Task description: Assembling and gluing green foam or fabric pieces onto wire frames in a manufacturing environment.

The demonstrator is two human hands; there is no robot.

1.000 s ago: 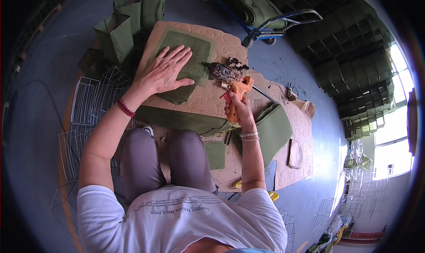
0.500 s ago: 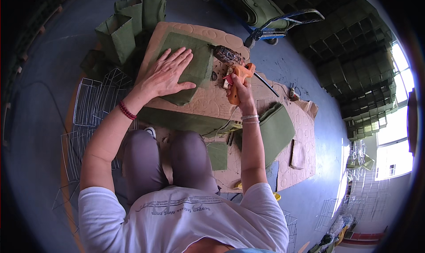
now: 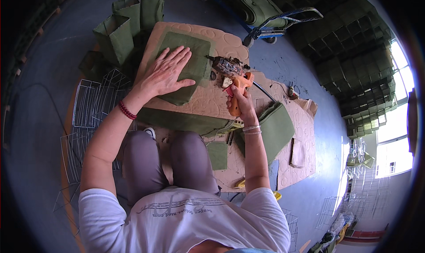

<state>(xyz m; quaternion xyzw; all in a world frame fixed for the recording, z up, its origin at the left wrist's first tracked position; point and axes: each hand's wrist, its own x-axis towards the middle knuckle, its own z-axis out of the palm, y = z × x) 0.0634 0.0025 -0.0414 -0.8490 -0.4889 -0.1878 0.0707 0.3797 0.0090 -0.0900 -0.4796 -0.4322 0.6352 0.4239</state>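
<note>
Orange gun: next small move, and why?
Perhaps guide the orange gun along the right edge of the green fabric: its dark nozzle appears close to that edge, the right hand grips the handle, the left hand lies flat on the fabric.

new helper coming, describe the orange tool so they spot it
Find the brown cardboard, then the green panel under the left hand. Right of it, the right hand grips the orange tool: gun-shaped, dark-fronted, unlike the flat panel.
</note>
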